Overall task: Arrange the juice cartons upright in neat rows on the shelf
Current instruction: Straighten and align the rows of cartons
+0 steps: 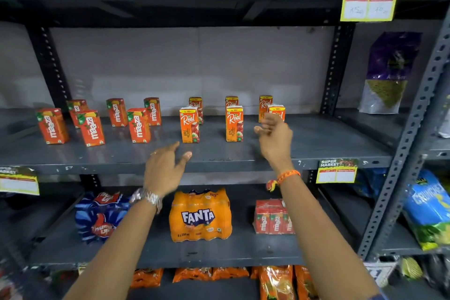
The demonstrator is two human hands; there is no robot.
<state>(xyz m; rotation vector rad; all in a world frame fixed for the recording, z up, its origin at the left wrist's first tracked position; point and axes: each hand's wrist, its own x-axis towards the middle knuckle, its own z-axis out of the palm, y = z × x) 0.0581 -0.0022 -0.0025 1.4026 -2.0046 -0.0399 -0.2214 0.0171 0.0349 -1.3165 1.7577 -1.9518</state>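
Note:
Several red Maaza cartons stand upright in two loose rows on the left of the grey shelf. Several orange Real apple cartons stand upright in two rows on the right; the front middle one stands apart. My right hand hovers with loose fingers just in front of the front right Real carton, partly hiding it, and holds nothing. My left hand, fingers spread, hangs over the shelf's front edge below the front left Real carton, empty.
On the lower shelf sit a blue Thums Up pack, an orange Fanta pack and a wrapped Maaza multipack. A purple pouch stands in the right bay. Yellow price tags hang on the shelf edges. Snack bags lie below.

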